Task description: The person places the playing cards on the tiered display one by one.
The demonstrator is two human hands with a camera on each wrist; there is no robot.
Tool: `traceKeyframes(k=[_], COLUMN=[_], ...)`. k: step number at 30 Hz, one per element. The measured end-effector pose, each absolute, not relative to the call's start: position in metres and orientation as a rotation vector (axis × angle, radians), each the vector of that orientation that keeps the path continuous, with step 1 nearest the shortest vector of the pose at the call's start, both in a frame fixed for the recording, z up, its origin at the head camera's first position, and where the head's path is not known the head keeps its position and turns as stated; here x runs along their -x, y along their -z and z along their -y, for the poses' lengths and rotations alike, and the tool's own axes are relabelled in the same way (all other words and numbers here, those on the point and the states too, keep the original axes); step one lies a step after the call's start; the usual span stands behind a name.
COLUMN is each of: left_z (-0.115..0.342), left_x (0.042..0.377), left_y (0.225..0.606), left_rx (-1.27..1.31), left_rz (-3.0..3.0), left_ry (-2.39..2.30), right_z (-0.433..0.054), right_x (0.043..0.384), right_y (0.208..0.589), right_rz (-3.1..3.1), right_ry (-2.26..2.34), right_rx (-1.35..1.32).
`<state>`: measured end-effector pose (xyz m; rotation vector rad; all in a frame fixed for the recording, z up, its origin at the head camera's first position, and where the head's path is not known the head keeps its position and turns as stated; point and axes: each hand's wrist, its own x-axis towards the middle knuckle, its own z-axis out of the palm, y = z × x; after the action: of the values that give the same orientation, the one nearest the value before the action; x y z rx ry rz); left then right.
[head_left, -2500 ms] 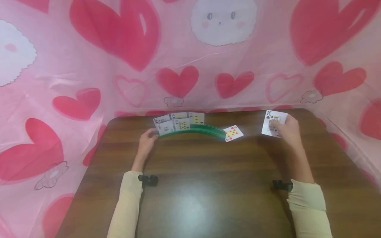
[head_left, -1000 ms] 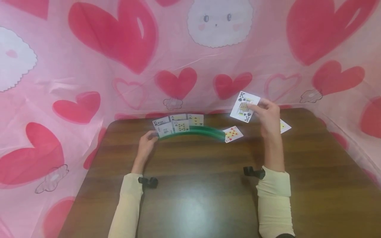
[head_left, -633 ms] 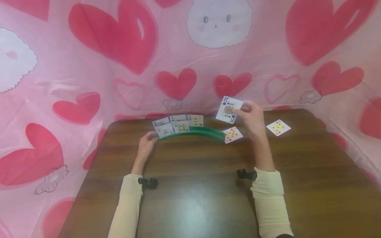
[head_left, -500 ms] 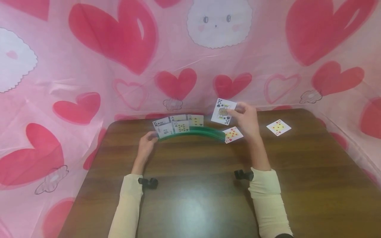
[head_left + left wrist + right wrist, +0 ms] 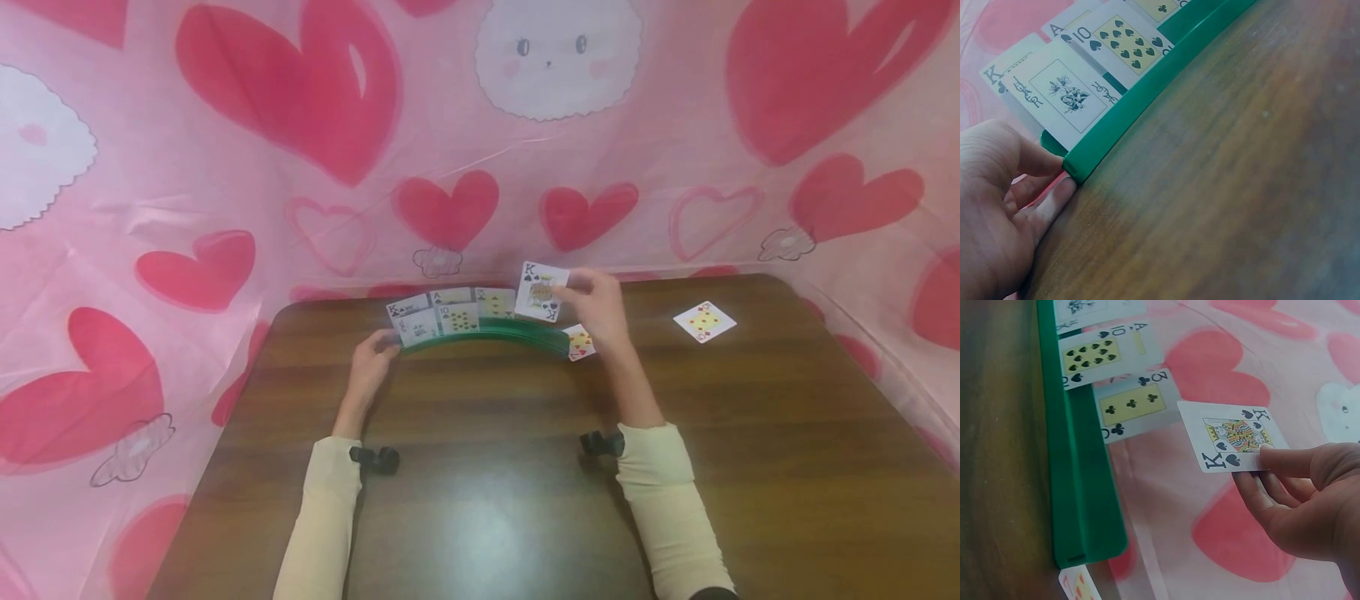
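Note:
My right hand [image 5: 596,304] pinches a king of spades [image 5: 1235,434] between thumb and fingers. In the head view the card is raised just behind the right part of a curved green card holder [image 5: 525,333]. Fingertips of my left hand [image 5: 997,200] grip the holder's left end. Standing in its left half are a joker [image 5: 1063,94], a ten of spades [image 5: 1119,44], a king of clubs [image 5: 997,72] behind the joker, an ace [image 5: 447,294] behind the ten, and a three of clubs [image 5: 1135,405]. The holder's right half carries no card.
A seven of hearts [image 5: 579,343] lies on the wooden table [image 5: 480,433] by the holder's right end, partly hidden by my right hand. Farther right lies a diamonds card [image 5: 705,322]. A pink heart-patterned cloth [image 5: 442,125] hangs behind the table.
My right hand has lifted the king of spades from the right, uncovering the diamonds card, and carried it left to the holder. My left hand has stayed at the holder's left end.

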<state>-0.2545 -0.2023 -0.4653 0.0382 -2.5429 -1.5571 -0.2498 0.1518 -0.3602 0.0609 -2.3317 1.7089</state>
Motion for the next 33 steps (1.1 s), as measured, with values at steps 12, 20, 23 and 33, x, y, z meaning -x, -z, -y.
traceKeyframes(k=[12,20,23,33], left_z=[0.203,0.204,0.204,0.203], left_x=[0.254,0.254,0.253,0.255], left_y=[0.464,0.465,0.465,0.466], left_rx=[-0.055,-0.044,-0.032,-0.051], left_rz=[2.563,2.551,2.550,2.558], left_ry=[1.531,1.549,1.555,1.533], right_z=[-0.134,-0.126,-0.123,-0.119], right_x=[0.255,0.263,0.266,0.272], right_y=[0.373,0.389,0.394,0.409], right_rz=[2.304,2.375,2.408,2.434], right_ry=[-1.755,-1.698,-1.663,-1.619], right_rx=[-0.118,-0.111,-0.123,-0.114])
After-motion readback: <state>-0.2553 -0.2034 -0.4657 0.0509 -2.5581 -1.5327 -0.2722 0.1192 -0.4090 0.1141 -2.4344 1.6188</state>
